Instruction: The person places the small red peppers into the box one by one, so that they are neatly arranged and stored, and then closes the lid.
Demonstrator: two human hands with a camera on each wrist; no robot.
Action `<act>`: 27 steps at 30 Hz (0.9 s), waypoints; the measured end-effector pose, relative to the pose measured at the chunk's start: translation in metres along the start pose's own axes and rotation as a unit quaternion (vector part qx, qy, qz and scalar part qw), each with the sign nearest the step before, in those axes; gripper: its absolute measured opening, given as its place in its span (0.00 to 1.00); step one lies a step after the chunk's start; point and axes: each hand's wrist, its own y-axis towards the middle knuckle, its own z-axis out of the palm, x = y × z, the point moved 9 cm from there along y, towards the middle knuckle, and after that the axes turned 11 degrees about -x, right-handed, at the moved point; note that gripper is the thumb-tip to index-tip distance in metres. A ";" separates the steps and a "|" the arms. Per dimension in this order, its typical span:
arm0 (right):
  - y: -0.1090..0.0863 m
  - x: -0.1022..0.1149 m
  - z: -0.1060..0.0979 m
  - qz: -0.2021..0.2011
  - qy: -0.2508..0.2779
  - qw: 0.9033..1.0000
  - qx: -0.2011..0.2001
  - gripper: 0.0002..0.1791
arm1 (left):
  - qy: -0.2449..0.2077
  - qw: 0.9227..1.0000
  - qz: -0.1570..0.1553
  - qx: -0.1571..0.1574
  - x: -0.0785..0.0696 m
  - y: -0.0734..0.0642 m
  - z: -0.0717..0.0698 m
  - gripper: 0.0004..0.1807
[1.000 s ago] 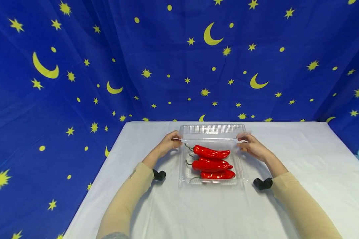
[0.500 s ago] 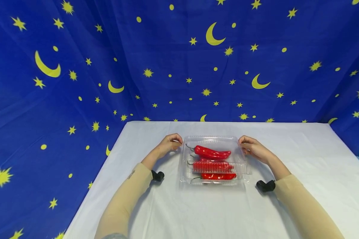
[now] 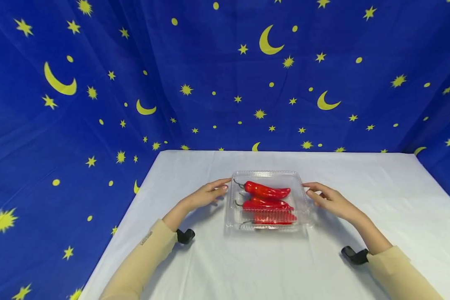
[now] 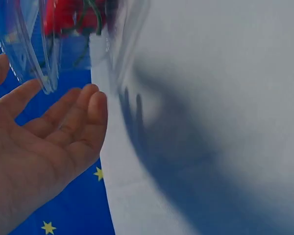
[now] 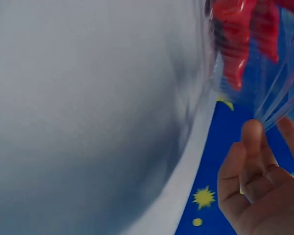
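A clear plastic clamshell box [image 3: 230,216] lies on the white table. Its transparent lid is swung down over several glossy red chili peppers [image 3: 266,190] with green stems, and a ribbed strip of the lid crosses the nearest ones. Whether the lid is fully pressed down I cannot tell. At the box's left side is my left hand [image 3: 206,195], index finger stretched to the rim and the other fingers relaxed. My right hand [image 3: 331,201] mirrors it on the right, fingertips at the rim [image 5: 264,122] and thumb apart from the index finger.
The white tablecloth [image 3: 270,266] spreads around the box. Behind and to the left hangs a blue curtain [image 3: 225,75] with yellow stars and moons. A black wrist camera [image 3: 185,236] sits on the left wrist, another black camera [image 3: 355,255] on the right.
The lid has swung from standing raised at the back down toward me over the peppers. Both hands have loosened from the lid's edges and drawn slightly outward and nearer.
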 end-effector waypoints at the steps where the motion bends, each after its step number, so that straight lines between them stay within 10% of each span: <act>1: -0.003 0.003 0.000 -0.005 -0.007 1.000 0.001 0.24 | -0.003 1.000 -0.008 0.008 -0.001 -0.003 0.002 0.28; 27: -0.068 0.017 0.018 0.017 0.018 0.999 0.039 0.28 | -0.096 0.992 -0.034 0.075 0.001 -0.067 0.041 0.34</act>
